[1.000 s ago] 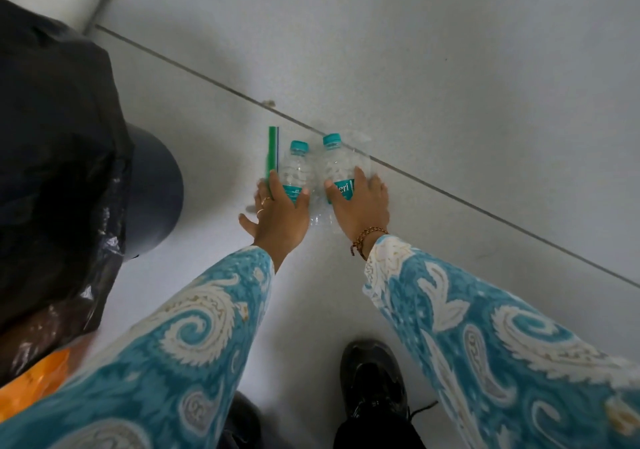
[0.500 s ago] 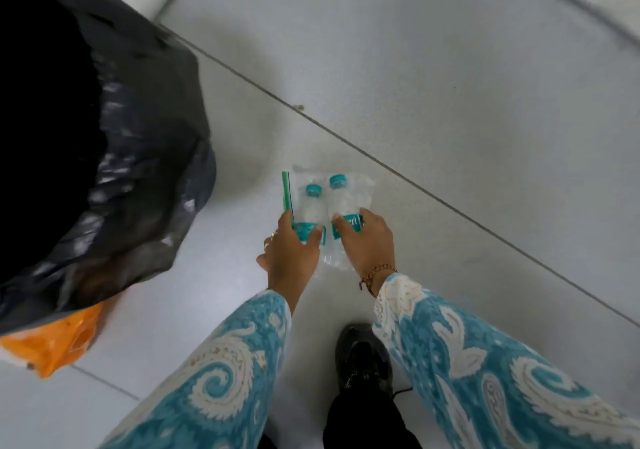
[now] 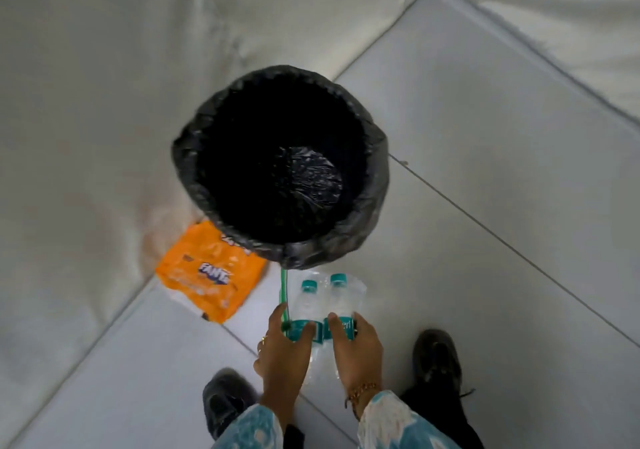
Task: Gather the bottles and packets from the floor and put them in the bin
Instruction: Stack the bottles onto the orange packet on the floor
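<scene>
Left hand [image 3: 281,355]: fingers [image 3: 306,331] wrapped round the left bottle [image 3: 304,306] at its teal label, pinning a thin green-edged packet [image 3: 284,292] against the bottle's outer side.
Right hand [image 3: 356,351]: fingers [image 3: 336,325] closed round the right bottle [image 3: 341,301] at its label; a beaded bracelet [image 3: 360,391] sits at the wrist.
Bottles: two small clear ones with teal caps, side by side and touching, caps pointing away from the fingertips, held above the floor [image 3: 485,206].
Clear wrapper [image 3: 358,292]: crumpled plastic behind the bottles, showing beyond the right fingers; which hand grips it I cannot tell.
Bin [image 3: 372,185]: lined with a black bag, open mouth just past the bottle caps, ahead of both sets of fingers.
Orange packet [image 3: 211,275]: flat on the floor, left of the left fingers, tucked beside the bin's base.
Shoes: left shoe [image 3: 221,400] and right shoe [image 3: 438,358], behind the fingers on either side of the wrists.
Sleeves [image 3: 391,424]: blue and white patterned.
</scene>
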The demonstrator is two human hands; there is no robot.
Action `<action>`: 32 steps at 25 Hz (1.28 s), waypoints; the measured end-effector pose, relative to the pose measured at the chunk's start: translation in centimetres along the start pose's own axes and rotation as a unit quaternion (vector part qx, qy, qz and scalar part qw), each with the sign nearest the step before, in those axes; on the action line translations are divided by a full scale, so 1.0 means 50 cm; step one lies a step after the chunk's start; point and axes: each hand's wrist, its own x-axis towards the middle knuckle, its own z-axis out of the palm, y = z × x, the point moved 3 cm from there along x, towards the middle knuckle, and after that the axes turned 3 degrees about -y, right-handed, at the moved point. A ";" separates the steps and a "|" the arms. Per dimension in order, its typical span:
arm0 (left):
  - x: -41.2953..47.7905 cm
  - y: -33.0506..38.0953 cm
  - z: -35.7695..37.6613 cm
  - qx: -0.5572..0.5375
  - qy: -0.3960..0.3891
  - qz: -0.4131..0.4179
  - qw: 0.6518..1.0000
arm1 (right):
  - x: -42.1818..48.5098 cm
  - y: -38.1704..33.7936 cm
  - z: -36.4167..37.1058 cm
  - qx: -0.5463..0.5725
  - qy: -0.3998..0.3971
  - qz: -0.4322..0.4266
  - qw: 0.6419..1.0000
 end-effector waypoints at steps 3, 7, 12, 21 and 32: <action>0.001 -0.038 -0.144 -0.025 0.002 0.011 1.000 | -0.072 -0.006 0.123 -0.011 -0.026 0.001 1.000; 0.071 -0.080 -0.297 -0.005 0.010 0.050 0.999 | -0.112 -0.010 0.304 0.032 -0.023 0.005 0.999; 0.228 -0.089 -0.366 0.081 0.025 0.093 0.992 | -0.064 -0.034 0.445 0.042 -0.007 0.001 0.999; 0.475 -0.119 -0.323 0.181 0.009 0.167 0.969 | 0.115 -0.020 0.566 -0.056 -0.020 -0.007 0.998; 0.462 -0.074 -0.334 0.379 0.092 0.324 0.862 | 0.126 0.003 0.552 -0.332 0.078 -0.098 0.935</action>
